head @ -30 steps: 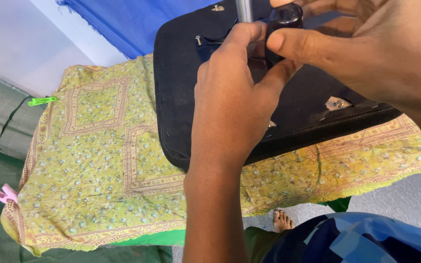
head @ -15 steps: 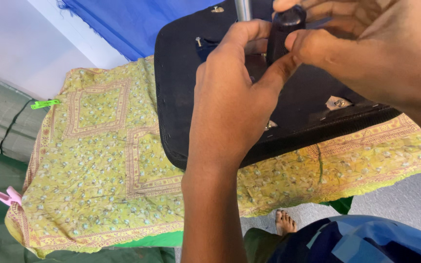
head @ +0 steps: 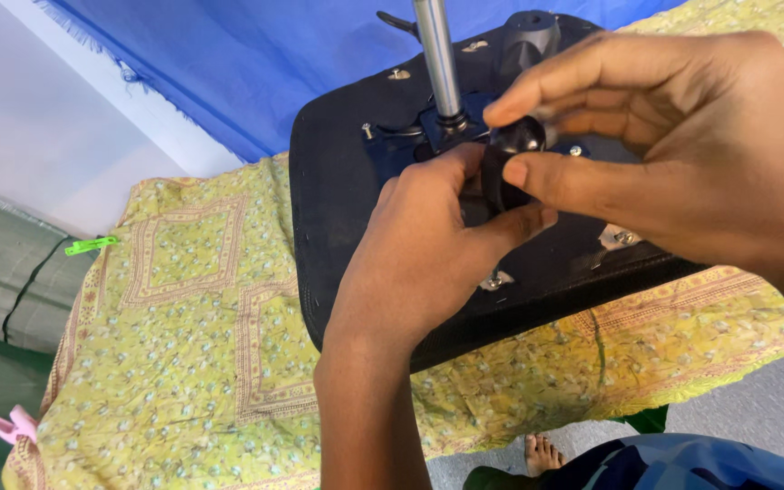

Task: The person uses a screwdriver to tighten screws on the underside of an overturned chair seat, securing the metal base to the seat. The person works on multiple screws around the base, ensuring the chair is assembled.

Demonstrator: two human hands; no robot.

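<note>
An upturned black chair seat [head: 338,181] lies on a yellow patterned cloth [head: 183,345]. A metal post [head: 437,59] stands up from the mechanism plate at its middle. My left hand [head: 428,254] reaches in from below and grips a small black knob-like part [head: 505,159] over the seat. My right hand [head: 673,154] comes from the right and pinches the same black part between thumb and fingers. Much of the part is hidden by my fingers. A black lever end [head: 528,36] shows behind the post.
Blue cloth [head: 247,73] hangs behind the seat. A green clip [head: 91,245] and a pink clip [head: 11,425] hold the yellow cloth at the left edge. My bare foot [head: 542,452] and a blue garment [head: 682,467] show below, on a grey floor.
The view has shifted, so the seat and metal post sit more in the frame. Both hands have stayed on the small black part, with the fingers slightly rearranged around it.
</note>
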